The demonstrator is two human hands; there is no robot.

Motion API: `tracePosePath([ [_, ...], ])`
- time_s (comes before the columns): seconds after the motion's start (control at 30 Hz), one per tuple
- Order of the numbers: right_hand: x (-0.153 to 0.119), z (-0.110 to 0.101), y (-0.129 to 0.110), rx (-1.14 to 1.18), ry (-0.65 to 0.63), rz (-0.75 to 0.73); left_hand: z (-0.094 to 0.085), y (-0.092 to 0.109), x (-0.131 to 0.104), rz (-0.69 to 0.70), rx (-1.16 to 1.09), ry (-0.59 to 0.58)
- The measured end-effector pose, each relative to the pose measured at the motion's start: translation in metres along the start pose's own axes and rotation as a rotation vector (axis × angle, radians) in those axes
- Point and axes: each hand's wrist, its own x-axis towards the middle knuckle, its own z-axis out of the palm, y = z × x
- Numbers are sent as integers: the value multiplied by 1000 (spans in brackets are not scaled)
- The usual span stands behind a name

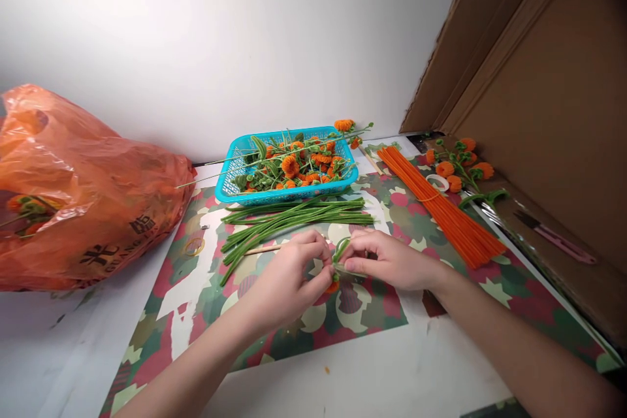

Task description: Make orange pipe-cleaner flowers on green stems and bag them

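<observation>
My left hand [304, 268] is closed, thumb and fingers pinching a small orange pipe-cleaner flower [334, 285] whose head hangs below the fingertips. Close against it, my right hand [377, 258] is also closed, pinching a thin green strip [341, 249] that loops up beside the flower's green part. The fingertips of both hands almost meet and partly hide the join. Just beyond them lies a loose bunch of green pipe cleaners [294, 219]. A thin wooden stick [262, 249] pokes out to the left of my left hand.
A blue plastic basket [223, 189] of orange flowers stands by the wall. An orange plastic bag [112, 189] fills the left. On the right lie bundled orange pipe cleaners [441, 209], a white tape roll [437, 183], finished flowers [463, 166], and a pink cutter [563, 241] near cardboard [548, 111].
</observation>
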Motion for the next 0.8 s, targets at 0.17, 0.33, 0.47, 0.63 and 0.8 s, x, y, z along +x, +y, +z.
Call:
tracePosePath([
  [0.17, 2, 7, -1, 70, 98, 73, -1, -2, 1, 3, 15, 30],
  [0.33, 2, 10, -4, 258, 79, 96, -8, -3, 1, 7, -110, -83],
  [0.47, 0, 6, -6, 226, 92, 87, -9, -10, 2, -14, -382, -200],
  [0.63, -2, 5, -6, 148, 94, -10, 5, -23, 4, -314, -872, -384],
  [0.8, -1, 6, -3, 98, 136, -47, 9, -31, 8, -311, -986, -388],
])
